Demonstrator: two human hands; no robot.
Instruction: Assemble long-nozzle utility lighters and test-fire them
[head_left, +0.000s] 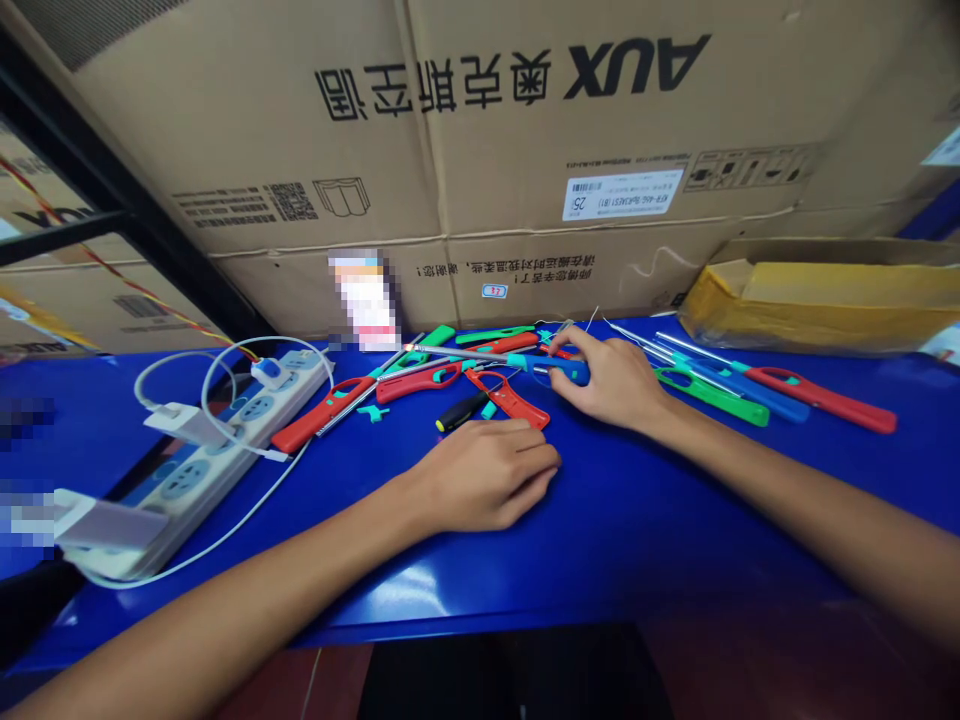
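Observation:
My right hand (pixel 611 378) is wrapped round the handle of a blue lighter (pixel 566 370), whose long metal tube points left toward the phone. My left hand (pixel 491 475) rests on the blue table (pixel 450 580) with its fingers curled; whether anything is under them is hidden. Just beyond it lie a black screwdriver (pixel 463 410) with a yellow end and an orange-red lighter casing (pixel 521 402). Red lighters (pixel 324 412) and small teal parts (pixel 373 412) lie to the left. Right of my right hand are a green lighter (pixel 716 396) and a red one (pixel 825 398).
A white power strip (pixel 251 412) with plugs and looping cables sits on the left. A lit phone (pixel 369 305) leans against the large cardboard box (pixel 480 200) at the back. An open, yellow-taped carton (pixel 817 305) stands at the back right.

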